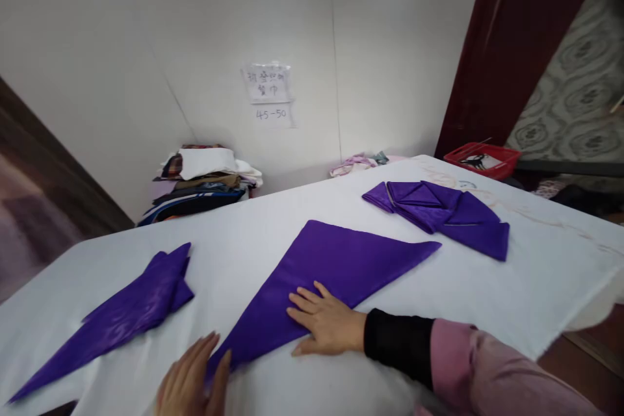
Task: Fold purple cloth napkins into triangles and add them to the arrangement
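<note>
A purple cloth folded into a triangle lies on the white-covered table. My right hand rests flat on its lower edge with the fingers spread. At the triangle's near left corner is my left hand, partly cut off by the bottom edge; its thumb is apart from the fingers and touches the cloth's tip, but whether it pinches the cloth is unclear. Another folded purple cloth lies to the left, its long point toward the near left. Several folded purple pieces overlap at the back right.
A stack of folded clothes stands beyond the table's back left edge. Pinkish cloth lies by the wall. A red basket with scissors is at the back right. Handwritten paper signs hang on the wall.
</note>
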A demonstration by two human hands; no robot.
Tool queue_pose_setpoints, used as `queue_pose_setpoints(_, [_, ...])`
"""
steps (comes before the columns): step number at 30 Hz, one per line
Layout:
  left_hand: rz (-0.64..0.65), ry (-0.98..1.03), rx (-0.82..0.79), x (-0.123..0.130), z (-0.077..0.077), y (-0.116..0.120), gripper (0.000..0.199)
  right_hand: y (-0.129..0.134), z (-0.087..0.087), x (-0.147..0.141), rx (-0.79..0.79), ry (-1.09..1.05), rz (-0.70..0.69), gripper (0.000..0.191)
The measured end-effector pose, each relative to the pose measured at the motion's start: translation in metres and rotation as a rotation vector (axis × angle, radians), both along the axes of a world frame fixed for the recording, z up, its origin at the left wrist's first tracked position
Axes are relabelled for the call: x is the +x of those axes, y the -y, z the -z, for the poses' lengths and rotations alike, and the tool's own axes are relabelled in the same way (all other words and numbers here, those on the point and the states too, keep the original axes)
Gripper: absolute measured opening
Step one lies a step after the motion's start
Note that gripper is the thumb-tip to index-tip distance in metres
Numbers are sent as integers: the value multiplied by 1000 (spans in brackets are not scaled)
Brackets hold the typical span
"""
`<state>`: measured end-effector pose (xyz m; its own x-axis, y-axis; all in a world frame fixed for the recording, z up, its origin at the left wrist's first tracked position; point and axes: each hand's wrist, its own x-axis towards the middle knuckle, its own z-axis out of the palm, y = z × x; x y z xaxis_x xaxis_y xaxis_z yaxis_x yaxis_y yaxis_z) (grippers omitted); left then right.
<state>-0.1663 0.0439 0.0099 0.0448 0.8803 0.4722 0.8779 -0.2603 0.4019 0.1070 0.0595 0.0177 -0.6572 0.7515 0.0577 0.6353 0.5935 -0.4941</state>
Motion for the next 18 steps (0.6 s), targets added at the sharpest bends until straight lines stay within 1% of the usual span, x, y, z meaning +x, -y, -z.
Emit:
queue_pose_setpoints(2, [198,-59,43,33,-2,-5,42,0,1,0,12,1,4,74])
queue_pose_setpoints(3, [256,-95,25,50,0,-8,43,0,1,0,19,2,6,73])
queue_pose_setpoints(4, [292,-141,-12,65,4,-10,45,-1,2,-1,29,-1,8,72])
queue_pose_setpoints(5, [298,-194,-55,77,9,-13,47,-1,2,-1,43,-6,9,71])
queue_pose_setpoints(7, [275,-309,-147,92,21,-18,50,-2,3,-2,76,-23,12,69])
queue_pose_setpoints(10, [280,-482,-201,93,39,-25,46,-1,6,1,106,-36,43,72])
queue_pose_setpoints(12, [291,-553,-210,90,46,-28,44,1,7,7,103,-44,72,75])
queue_pose_setpoints(15, [227,-558,-265,90,47,-30,47,4,7,25,77,-38,102,77])
queue_pose_setpoints(18, [212,-538,-274,94,42,-29,50,5,5,55,46,0,150,78])
